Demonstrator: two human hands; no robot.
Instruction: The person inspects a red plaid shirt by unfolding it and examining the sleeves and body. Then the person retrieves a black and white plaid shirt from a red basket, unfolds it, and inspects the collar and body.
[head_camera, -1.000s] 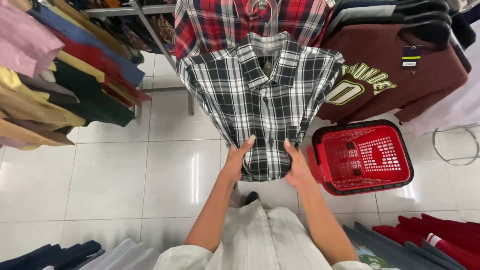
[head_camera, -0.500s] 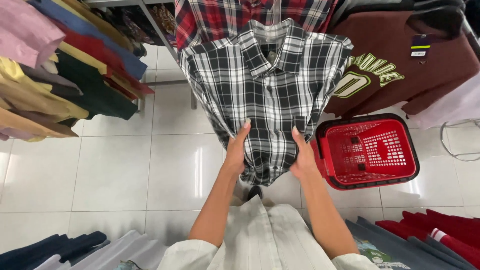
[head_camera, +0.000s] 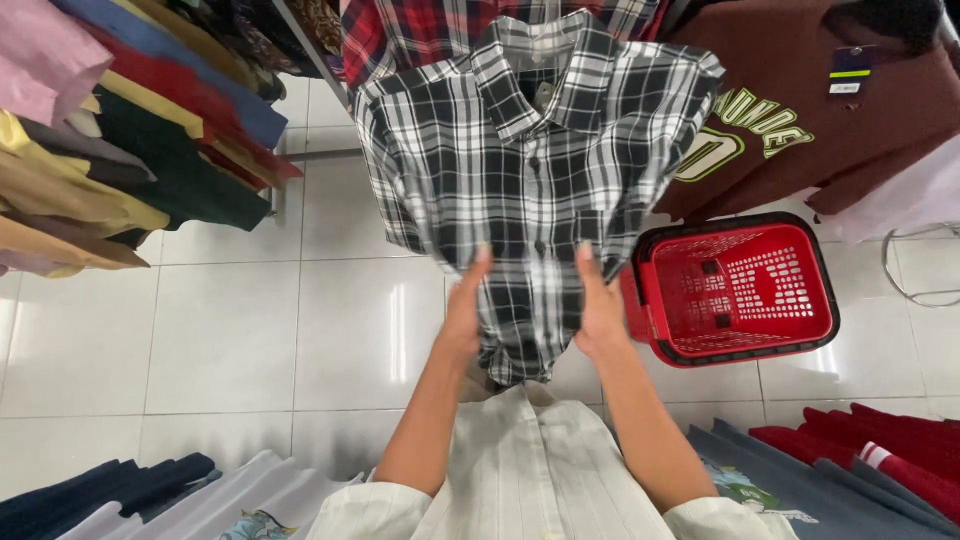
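Observation:
A black and white plaid shirt (head_camera: 530, 170) hangs in front of me, collar up and buttoned. My left hand (head_camera: 466, 310) grips its lower left edge, and my right hand (head_camera: 598, 305) grips its lower right edge. Both hands hold the fabric spread out between them. The shirt's hem hangs down between my forearms, above my white striped top (head_camera: 520, 480).
A red plastic shopping basket (head_camera: 740, 290) stands on the white tiled floor (head_camera: 250, 340) at the right. Racks of hanging clothes are at the left (head_camera: 120, 130), a red plaid shirt (head_camera: 400, 30) and a maroon printed top (head_camera: 800, 130) behind. Folded garments (head_camera: 860, 460) lie at the bottom.
The shirt and both hands have risen in the view and come closer. The basket has shifted slightly right and down in the picture.

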